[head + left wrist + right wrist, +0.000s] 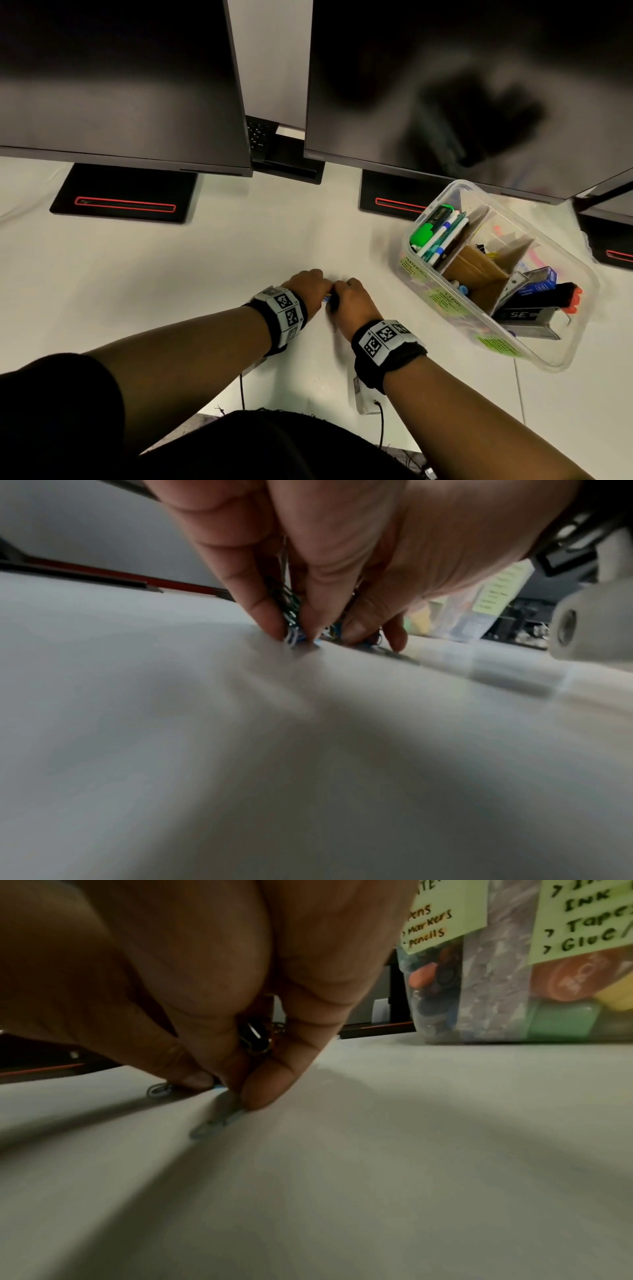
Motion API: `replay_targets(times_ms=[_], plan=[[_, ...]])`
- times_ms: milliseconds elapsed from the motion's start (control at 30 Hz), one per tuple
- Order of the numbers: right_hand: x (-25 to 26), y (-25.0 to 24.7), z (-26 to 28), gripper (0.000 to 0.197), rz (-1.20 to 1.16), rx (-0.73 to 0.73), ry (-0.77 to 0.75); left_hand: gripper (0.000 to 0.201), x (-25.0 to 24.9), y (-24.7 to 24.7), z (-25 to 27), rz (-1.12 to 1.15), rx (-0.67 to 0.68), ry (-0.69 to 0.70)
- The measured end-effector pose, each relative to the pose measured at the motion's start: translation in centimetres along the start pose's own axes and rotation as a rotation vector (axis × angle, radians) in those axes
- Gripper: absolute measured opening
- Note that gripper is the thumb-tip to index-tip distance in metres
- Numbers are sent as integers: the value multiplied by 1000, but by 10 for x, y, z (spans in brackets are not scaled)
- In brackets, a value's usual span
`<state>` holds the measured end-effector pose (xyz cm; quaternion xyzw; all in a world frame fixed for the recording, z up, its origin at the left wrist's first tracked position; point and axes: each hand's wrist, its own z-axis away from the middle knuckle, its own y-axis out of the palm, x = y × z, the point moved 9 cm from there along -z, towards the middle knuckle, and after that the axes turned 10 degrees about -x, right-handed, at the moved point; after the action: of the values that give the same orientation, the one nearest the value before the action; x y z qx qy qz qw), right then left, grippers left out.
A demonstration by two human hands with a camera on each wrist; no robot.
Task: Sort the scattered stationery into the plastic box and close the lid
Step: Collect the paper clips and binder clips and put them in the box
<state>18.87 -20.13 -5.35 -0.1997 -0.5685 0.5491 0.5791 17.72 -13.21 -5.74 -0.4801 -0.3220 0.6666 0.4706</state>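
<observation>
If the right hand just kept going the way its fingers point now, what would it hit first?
The right hand points its fingertips down, so it would meet the white desk at once, with the paper clips lying there under them. It already seems to touch both, though contact is hard to judge.

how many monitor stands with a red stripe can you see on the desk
3: one under the left monitor, one behind the plastic box, one at the right edge, partly cut off.

You sat at an office desk: two dark monitors (120, 78) stood on black bases (123, 193) on a white desktop (171, 274), a desk phone (259, 135) showed between them, and a labelled box of stationery (493, 274) was beside you.
</observation>
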Motion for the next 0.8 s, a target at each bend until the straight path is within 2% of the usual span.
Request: replay_targets(times_ms=[167,300,400,500,633,800], plan=[[-9,-20,-7,19,-96,-40,77,26,9,-10,-9,-3,22,-52],[-18,-25,-5,16,-173,-34,153,23,26,-20,-11,61,-27,-138],[-24,-26,0,5,-178,-11,183,20,27,-18,-10,86,-18,-142],[-27,-32,2,9,-229,-36,204,17,28,-23,-11,151,-30,-169],[-21,-48,5,11,-274,-33,193,20,17,-58,-14,261,-141,-162],[-4,-107,16,30,-457,-138,141,12,-27,-135,-25,407,-328,-70]])
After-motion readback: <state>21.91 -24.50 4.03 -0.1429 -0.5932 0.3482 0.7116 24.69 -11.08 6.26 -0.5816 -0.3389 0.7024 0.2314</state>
